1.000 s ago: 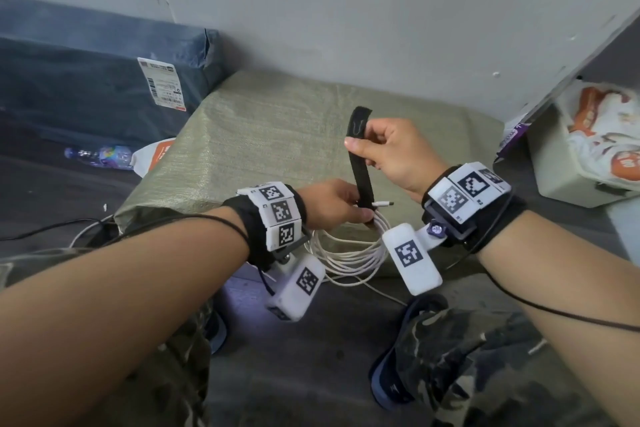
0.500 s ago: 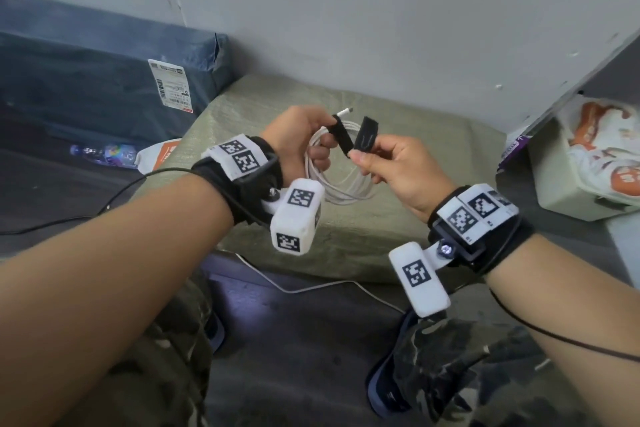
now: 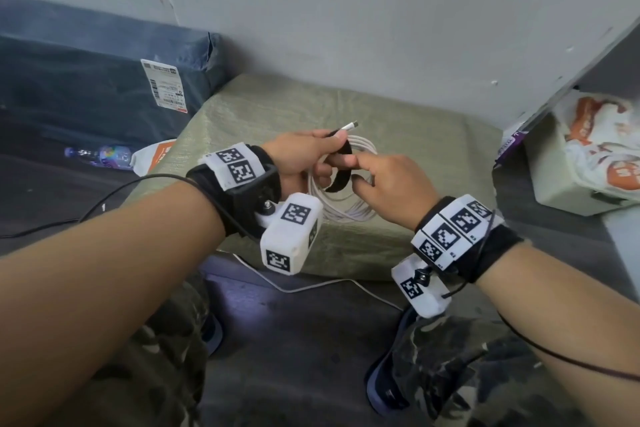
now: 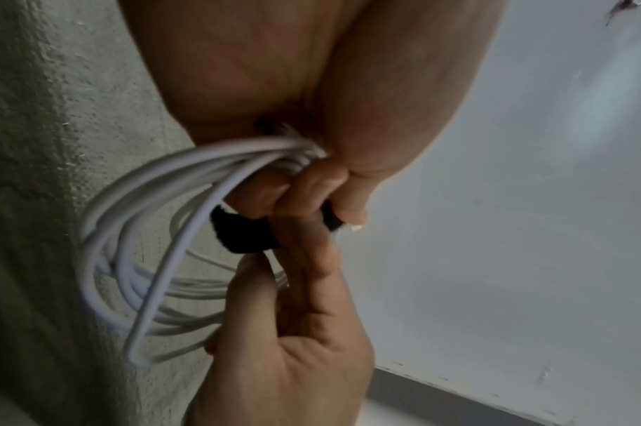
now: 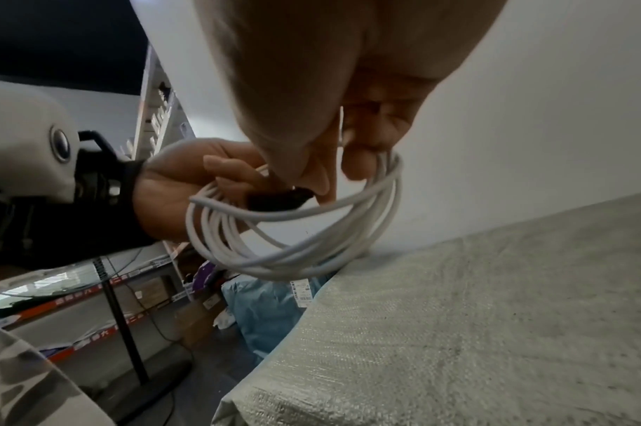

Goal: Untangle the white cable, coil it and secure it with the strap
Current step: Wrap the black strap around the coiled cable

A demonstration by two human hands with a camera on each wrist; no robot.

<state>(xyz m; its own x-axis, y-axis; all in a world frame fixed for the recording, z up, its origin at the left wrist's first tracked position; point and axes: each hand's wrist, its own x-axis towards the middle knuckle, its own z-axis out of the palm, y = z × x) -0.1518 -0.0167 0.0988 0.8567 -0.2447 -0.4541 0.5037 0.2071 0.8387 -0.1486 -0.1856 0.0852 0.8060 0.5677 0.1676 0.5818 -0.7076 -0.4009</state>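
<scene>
My left hand grips the coiled white cable at its top, above the green sack, with the cable's plug sticking out past the thumb. A black strap curves round the bundle just under that grip. My right hand reaches in from the right and pinches the strap's free end. In the left wrist view the strap sits between both hands' fingers, with the coil hanging to the left. The right wrist view shows the strap against the coil.
A green woven sack parcel lies under the hands against the grey wall. A blue parcel and a bottle are at the left, a white box at the right. A thin white cable trails over the floor by my knees.
The strap stood upright in my right hand one second ago; now it is bent round the coil. My left hand raised the coil, and my right hand dropped to its right side.
</scene>
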